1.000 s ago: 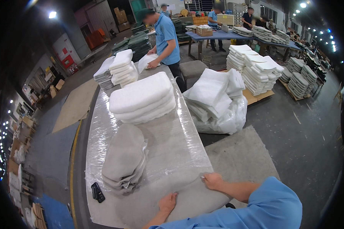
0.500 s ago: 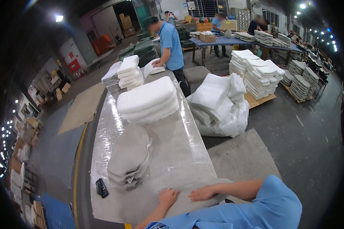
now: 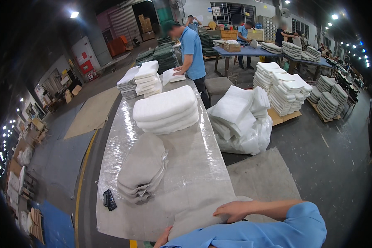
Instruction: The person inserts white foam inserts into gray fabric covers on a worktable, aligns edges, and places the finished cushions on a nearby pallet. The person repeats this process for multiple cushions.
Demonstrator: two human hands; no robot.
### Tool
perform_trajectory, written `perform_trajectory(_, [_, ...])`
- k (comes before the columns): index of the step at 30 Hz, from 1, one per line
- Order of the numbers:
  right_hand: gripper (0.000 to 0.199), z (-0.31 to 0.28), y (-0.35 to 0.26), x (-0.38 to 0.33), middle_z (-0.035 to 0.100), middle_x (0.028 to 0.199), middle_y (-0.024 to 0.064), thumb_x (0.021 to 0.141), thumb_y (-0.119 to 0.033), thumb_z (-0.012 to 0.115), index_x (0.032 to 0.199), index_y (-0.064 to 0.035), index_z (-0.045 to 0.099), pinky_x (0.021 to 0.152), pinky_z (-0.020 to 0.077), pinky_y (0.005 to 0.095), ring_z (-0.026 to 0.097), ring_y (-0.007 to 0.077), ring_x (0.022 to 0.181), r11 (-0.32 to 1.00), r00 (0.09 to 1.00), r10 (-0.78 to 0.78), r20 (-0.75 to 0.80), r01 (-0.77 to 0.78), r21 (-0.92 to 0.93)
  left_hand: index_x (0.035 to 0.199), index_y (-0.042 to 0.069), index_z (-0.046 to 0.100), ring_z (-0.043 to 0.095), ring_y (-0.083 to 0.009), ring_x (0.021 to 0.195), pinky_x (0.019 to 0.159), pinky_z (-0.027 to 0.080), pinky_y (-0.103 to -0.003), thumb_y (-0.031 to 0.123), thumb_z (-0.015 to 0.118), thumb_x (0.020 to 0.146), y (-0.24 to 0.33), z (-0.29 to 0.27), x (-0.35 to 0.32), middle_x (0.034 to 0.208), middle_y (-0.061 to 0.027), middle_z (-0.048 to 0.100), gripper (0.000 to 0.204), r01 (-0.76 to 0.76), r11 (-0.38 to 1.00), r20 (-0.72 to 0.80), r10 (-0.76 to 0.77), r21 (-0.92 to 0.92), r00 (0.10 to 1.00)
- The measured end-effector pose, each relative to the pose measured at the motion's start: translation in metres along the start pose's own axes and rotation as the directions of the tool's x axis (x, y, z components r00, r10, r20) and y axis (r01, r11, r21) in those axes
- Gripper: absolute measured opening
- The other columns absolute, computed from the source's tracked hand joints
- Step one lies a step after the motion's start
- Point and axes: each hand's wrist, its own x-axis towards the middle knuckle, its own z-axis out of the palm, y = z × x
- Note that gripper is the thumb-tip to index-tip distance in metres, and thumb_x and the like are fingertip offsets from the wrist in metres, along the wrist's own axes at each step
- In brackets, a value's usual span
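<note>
That grey fabric piece looks soft, light and floppy, so I'd grab its edges. Right hand rests on it, left hand at its edge; can't tell if either's gripping.

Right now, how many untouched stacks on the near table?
4: grey pieces nearest, thick white pads beyond, then greyish stack and white stack side by side. Others may be hidden.

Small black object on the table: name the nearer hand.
Left. In the picture, the left hand is to the lower right of the small black object; the right hand is farther right.
</note>
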Motion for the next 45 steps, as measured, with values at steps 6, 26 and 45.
perform_trajectory(6, [0.067,-0.016,-0.042,0.042,0.07,0.124,0.0184,0.08,-0.022,0.076,0.143,-0.0119,0.055,0.092,0.0549,0.0504,0.069,0.0414,0.108,0.938,0.953,0.154,-0.262,-0.225,-0.264,0.141,0.014,0.06,0.068,-0.023,0.086,0.073,0.059,-0.045,0.057,0.047,0.105,0.007,-0.014,0.025,0.112,-0.0098,0.069,0.058,0.491,0.481,0.31,-0.407,-0.727,0.859])
perform_trajectory(26, [0.073,0.007,-0.084,-0.003,0.064,0.135,0.0154,0.088,-0.023,0.085,0.146,0.0015,0.047,0.1,0.0527,0.0409,0.063,0.026,0.122,0.217,0.617,0.649,-0.446,0.411,0.885,0.114,-0.003,0.075,0.072,-0.038,0.105,0.093,0.053,-0.047,0.058,0.052,0.104,0.192,0.016,0.204,0.108,-0.0264,0.075,0.066,-0.114,0.972,0.202,0.072,0.204,0.977])
perform_trajectory(45, [0.049,-0.04,0.079,0.081,0.073,0.114,0.0134,0.089,-0.028,0.08,0.133,-0.0089,0.067,0.075,0.0571,0.0391,0.071,0.0229,0.077,0.783,0.811,0.583,-0.055,-0.542,0.305,0.116,0.008,0.077,0.071,-0.0428,0.094,0.084,0.055,-0.048,0.045,0.07,0.095,0.126,0.064,0.161,0.103,-0.0228,0.075,0.044,-0.325,0.92,0.437,0.205,0.218,0.876])
